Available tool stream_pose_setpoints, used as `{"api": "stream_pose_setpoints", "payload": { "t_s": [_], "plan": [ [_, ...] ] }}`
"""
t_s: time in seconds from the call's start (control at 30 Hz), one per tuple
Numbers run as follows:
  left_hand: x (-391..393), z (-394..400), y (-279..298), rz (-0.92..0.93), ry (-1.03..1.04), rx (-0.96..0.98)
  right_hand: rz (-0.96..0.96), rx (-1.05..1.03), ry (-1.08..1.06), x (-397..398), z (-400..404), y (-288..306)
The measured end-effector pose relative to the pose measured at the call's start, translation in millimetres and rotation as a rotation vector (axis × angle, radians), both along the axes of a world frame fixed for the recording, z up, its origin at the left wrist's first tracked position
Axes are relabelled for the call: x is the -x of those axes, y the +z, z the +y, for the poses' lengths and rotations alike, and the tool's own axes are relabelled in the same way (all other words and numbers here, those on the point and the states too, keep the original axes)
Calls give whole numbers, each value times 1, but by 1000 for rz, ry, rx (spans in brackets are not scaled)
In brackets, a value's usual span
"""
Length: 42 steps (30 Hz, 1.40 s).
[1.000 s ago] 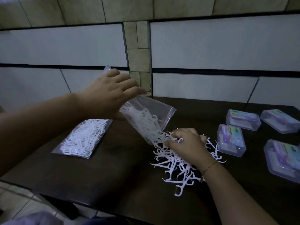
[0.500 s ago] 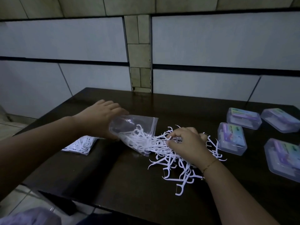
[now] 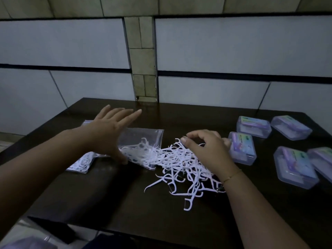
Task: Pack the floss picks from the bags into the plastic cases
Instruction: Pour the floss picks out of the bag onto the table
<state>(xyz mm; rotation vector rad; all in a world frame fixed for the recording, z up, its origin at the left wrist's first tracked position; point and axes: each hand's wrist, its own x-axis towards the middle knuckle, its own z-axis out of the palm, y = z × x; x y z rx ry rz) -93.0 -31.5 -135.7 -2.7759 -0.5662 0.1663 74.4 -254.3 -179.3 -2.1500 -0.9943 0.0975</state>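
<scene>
Spilling from a clear bag (image 3: 143, 139) at table (image 3: 125, 203) centre, white hooked floss picks (image 3: 179, 164) are heaped. The left hand (image 3: 109, 133), fingers spread, is released at 9 o'clock; the right hand (image 3: 206, 150) is curled on the heap. Plastic cases (image 3: 294, 168) lie at 3 o'clock.

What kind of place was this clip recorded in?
Probably a home or small informal packing spot, not a factory: a dark wooden table against a wall of large pale tiles, with loose white floss picks and clear plastic cases.
</scene>
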Motion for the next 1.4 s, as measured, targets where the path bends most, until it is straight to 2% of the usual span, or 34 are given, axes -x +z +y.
{"api": "stream_pose_setpoints", "payload": {
  "t_s": [0.07, 0.17, 0.27, 0.37, 0.43, 0.53, 0.63, 0.8, 1.03, 1.1, 1.27, 1.4],
  "plan": [
    [-5, -19, 3, -120, -27, 53, -35, -8, -89, -12, -11, 9],
    [-22, -57, -3, -314, -120, 243, -144, 35, -330, -35, -36, 16],
    [-44, -103, -24, -352, -198, 312, -260, 234, -484, -52, -58, 19],
    [-61, -150, -47, -308, -325, 269, -254, 537, -382, -63, -65, 17],
    [-69, -171, -60, -262, -417, 284, -167, 629, -332, -67, -66, 16],
    [-76, -183, -77, -166, -497, 319, -100, 621, -310, -71, -70, 17],
    [-83, -179, -84, -117, -476, 362, -47, 597, -280, -68, -78, 19],
    [-98, -168, -84, -105, -393, 365, 15, 528, -251, -55, -91, 22],
    [-111, -167, -84, -183, -286, 320, 6, 542, -56, -38, -116, 24],
    [-115, -171, -81, -229, -254, 351, -14, 551, 1, -36, -122, 24],
    [-132, -187, -67, -289, -300, 618, -198, 655, 110, -27, -129, 23],
    [-138, -190, -71, -383, -341, 688, -269, 681, 152, -20, -128, 23]
  ]
}}
